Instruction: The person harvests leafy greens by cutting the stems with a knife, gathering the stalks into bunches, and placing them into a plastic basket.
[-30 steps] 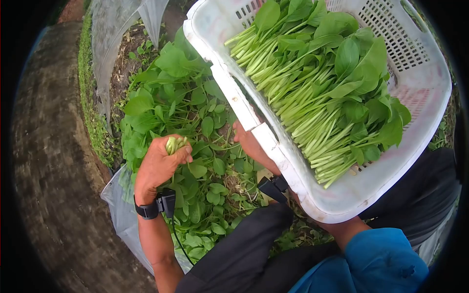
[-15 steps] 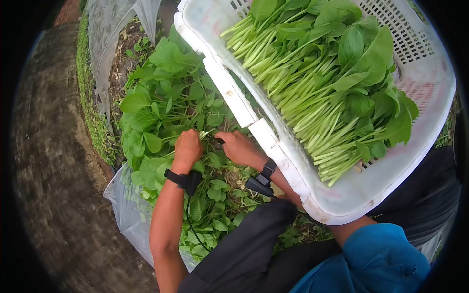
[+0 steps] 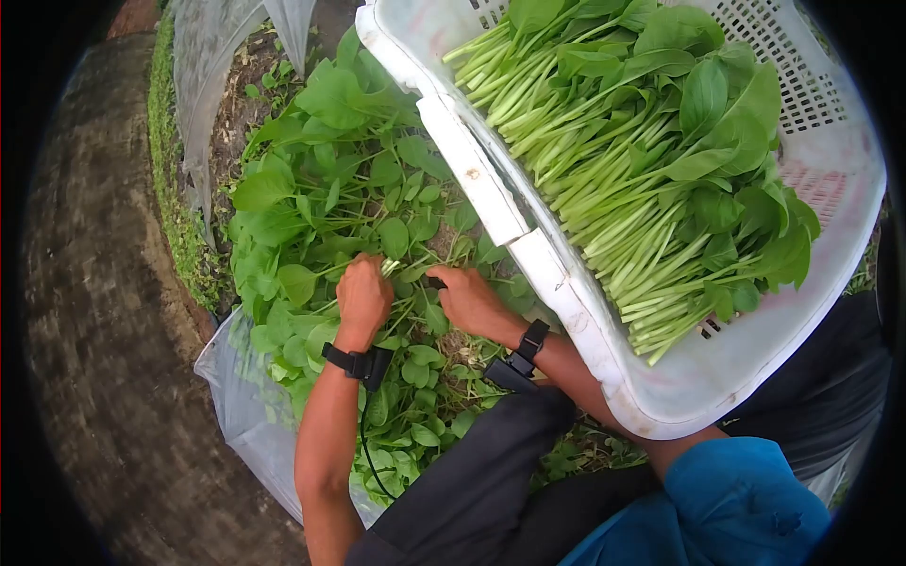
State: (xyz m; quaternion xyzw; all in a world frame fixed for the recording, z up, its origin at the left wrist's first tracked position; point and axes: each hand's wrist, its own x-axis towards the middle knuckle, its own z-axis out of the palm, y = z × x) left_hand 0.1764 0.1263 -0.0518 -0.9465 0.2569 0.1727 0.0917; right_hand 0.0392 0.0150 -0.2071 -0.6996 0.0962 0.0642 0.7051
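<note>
My left hand (image 3: 364, 294) is closed around a small bunch of leafy green stems (image 3: 389, 268), whose pale cut ends stick out past the fingers toward the right. Just across from it, my right hand (image 3: 474, 300) is curled around a small black object (image 3: 436, 282); only its end shows, so I cannot make out its kind. Both hands are low among the growing leafy greens (image 3: 311, 212). Above and right of them is a white plastic basket (image 3: 651, 401), with a thick layer of picked greens (image 3: 613, 189), stems lined up toward the lower left.
Clear plastic sheeting (image 3: 247, 401) lies along the bed's left edge, and more sheeting (image 3: 203, 85) hangs at the upper left. Beyond it runs a dark path (image 3: 104, 311). My bent knee (image 3: 528, 415) is close below my right forearm, beside the basket.
My right hand has shifted slightly right and down, a little farther from the left hand. The left hand stays closed on the stems. The basket appears slightly farther right in view.
</note>
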